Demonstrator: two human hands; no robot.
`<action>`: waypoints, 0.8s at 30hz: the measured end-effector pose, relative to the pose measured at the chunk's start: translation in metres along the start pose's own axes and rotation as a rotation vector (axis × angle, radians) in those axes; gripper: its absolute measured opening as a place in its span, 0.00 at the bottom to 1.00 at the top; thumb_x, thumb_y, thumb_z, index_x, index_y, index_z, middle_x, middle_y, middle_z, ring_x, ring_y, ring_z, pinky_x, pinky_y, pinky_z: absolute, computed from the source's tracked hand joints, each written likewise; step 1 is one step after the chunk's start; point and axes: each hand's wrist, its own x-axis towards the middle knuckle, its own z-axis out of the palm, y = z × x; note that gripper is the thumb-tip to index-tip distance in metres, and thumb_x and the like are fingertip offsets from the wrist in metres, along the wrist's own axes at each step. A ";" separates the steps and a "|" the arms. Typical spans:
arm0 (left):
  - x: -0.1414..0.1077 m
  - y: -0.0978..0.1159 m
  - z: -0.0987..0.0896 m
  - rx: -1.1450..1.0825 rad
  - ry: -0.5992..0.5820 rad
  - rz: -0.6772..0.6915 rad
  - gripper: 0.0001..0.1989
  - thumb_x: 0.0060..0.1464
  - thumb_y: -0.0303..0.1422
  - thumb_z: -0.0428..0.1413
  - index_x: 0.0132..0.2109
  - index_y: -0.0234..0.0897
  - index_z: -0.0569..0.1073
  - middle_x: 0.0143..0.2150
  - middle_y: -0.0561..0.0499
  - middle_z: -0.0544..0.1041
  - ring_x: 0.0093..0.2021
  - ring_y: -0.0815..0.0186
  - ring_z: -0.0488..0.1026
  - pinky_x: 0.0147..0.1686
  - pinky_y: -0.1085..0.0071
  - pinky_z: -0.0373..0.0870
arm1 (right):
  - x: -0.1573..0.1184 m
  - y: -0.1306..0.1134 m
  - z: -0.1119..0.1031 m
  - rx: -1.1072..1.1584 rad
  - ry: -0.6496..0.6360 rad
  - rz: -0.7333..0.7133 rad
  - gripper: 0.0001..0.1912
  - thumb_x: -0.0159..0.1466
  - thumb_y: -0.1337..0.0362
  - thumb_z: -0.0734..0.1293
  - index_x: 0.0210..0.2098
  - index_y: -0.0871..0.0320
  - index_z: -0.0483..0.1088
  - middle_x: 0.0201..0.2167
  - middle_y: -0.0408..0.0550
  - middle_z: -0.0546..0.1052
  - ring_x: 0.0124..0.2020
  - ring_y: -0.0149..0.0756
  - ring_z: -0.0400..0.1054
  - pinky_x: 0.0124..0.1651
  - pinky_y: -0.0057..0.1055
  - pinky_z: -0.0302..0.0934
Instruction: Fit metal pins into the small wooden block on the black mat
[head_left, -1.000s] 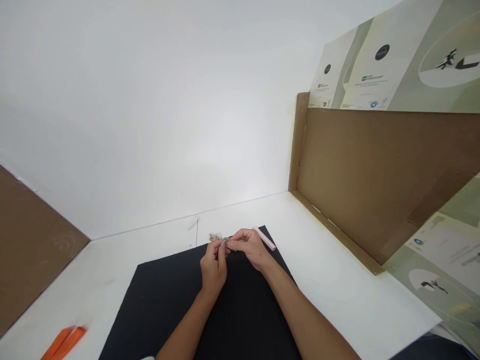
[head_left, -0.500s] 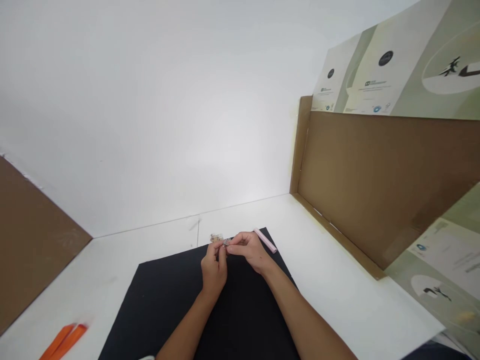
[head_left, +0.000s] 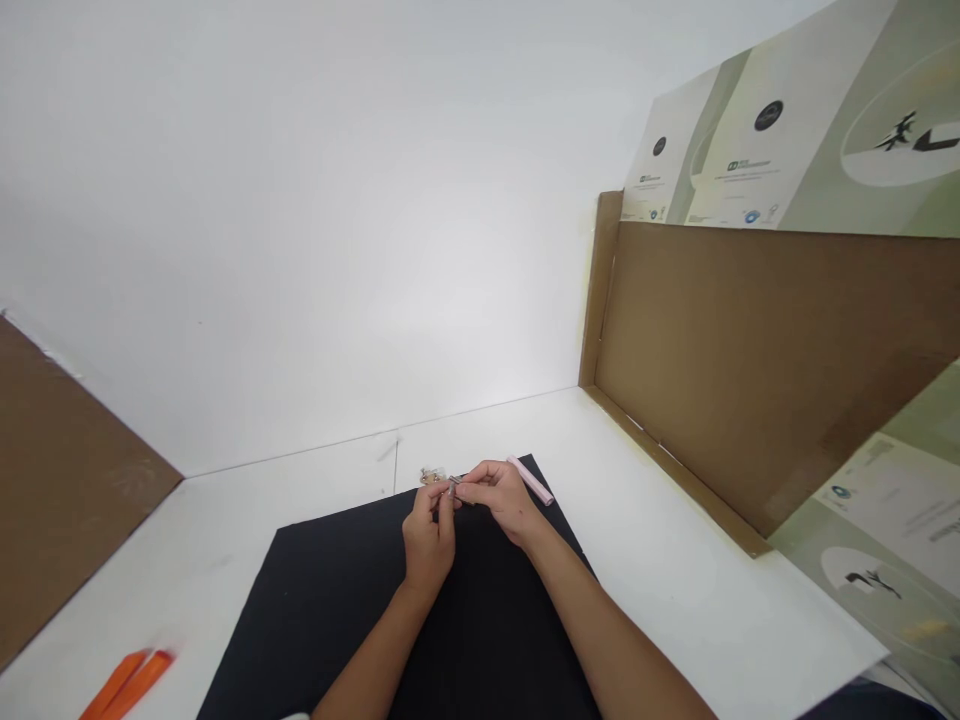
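Observation:
My left hand point(head_left: 429, 532) and my right hand point(head_left: 501, 498) meet over the far edge of a black mat point(head_left: 337, 590). Between their fingertips is a small silvery metal piece point(head_left: 454, 486), too small to make out clearly. Both hands have closed fingers pinching it. Just beyond my left fingertips lies a small clear packet point(head_left: 431, 476) with tiny metallic bits. A pale pink rolled or tube-like item point(head_left: 531, 481) rests on the mat's far right corner, beside my right hand.
Orange handles or strips point(head_left: 127, 685) lie on the white table point(head_left: 645, 520) at the lower left. A cardboard panel point(head_left: 765, 350) stands at the right, another point(head_left: 67, 470) at the left. A white wall point(head_left: 337, 220) rises behind.
The small metal piece has turned slightly between my fingertips and now looks more upright. My hands have otherwise barely moved.

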 end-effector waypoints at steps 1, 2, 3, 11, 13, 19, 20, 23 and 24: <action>0.000 0.000 0.000 0.002 0.002 -0.005 0.10 0.62 0.37 0.50 0.43 0.38 0.71 0.32 0.50 0.79 0.31 0.63 0.78 0.34 0.69 0.74 | 0.000 0.000 0.000 0.000 -0.011 0.011 0.12 0.43 0.62 0.79 0.22 0.59 0.75 0.20 0.44 0.78 0.25 0.34 0.71 0.36 0.34 0.65; 0.000 -0.001 0.000 0.004 0.004 -0.011 0.10 0.62 0.37 0.50 0.43 0.37 0.71 0.33 0.49 0.79 0.32 0.63 0.78 0.34 0.68 0.74 | 0.000 0.000 -0.001 0.001 -0.020 0.023 0.12 0.42 0.63 0.80 0.22 0.60 0.75 0.21 0.44 0.78 0.26 0.35 0.72 0.37 0.34 0.65; 0.000 -0.001 0.000 0.006 0.006 -0.014 0.10 0.62 0.37 0.50 0.43 0.37 0.71 0.34 0.48 0.80 0.33 0.62 0.78 0.34 0.68 0.74 | -0.001 0.000 -0.001 0.004 -0.029 0.034 0.13 0.41 0.63 0.80 0.22 0.60 0.75 0.22 0.45 0.79 0.27 0.35 0.73 0.38 0.35 0.66; 0.000 -0.001 0.000 -0.002 0.003 -0.029 0.10 0.62 0.38 0.50 0.44 0.37 0.71 0.36 0.47 0.80 0.34 0.62 0.78 0.35 0.68 0.74 | -0.001 -0.002 -0.002 -0.011 -0.047 0.040 0.13 0.41 0.64 0.80 0.22 0.60 0.75 0.22 0.44 0.79 0.27 0.34 0.73 0.39 0.34 0.66; 0.000 0.000 0.000 -0.001 -0.003 -0.022 0.10 0.62 0.38 0.50 0.44 0.37 0.71 0.33 0.49 0.79 0.32 0.63 0.78 0.34 0.68 0.74 | 0.000 -0.002 -0.002 -0.014 -0.032 0.022 0.12 0.42 0.63 0.79 0.22 0.60 0.75 0.20 0.43 0.78 0.25 0.34 0.72 0.36 0.33 0.65; -0.002 0.000 0.001 -0.012 -0.008 -0.014 0.10 0.62 0.37 0.50 0.44 0.37 0.71 0.32 0.50 0.78 0.32 0.64 0.78 0.35 0.69 0.74 | 0.001 0.000 -0.004 -0.024 0.034 -0.001 0.10 0.44 0.64 0.78 0.22 0.60 0.75 0.18 0.42 0.77 0.22 0.29 0.68 0.31 0.29 0.60; -0.001 0.000 0.001 -0.009 -0.007 -0.016 0.10 0.62 0.37 0.50 0.44 0.37 0.71 0.32 0.50 0.78 0.32 0.64 0.78 0.35 0.69 0.74 | 0.001 0.000 -0.004 -0.023 0.036 0.000 0.10 0.44 0.64 0.78 0.22 0.60 0.75 0.18 0.42 0.77 0.22 0.29 0.68 0.31 0.29 0.60; -0.001 0.000 0.001 0.006 0.001 -0.012 0.10 0.62 0.37 0.50 0.44 0.37 0.71 0.32 0.50 0.78 0.33 0.64 0.78 0.36 0.68 0.74 | 0.000 -0.001 -0.003 -0.012 0.008 -0.003 0.10 0.45 0.63 0.78 0.22 0.60 0.74 0.18 0.42 0.77 0.24 0.32 0.70 0.33 0.31 0.61; 0.000 0.000 0.001 0.010 0.005 -0.006 0.10 0.62 0.37 0.50 0.44 0.37 0.71 0.32 0.50 0.78 0.33 0.64 0.78 0.36 0.68 0.74 | 0.000 -0.001 -0.003 -0.007 -0.005 -0.006 0.10 0.46 0.63 0.78 0.22 0.60 0.74 0.18 0.42 0.77 0.24 0.32 0.71 0.34 0.31 0.62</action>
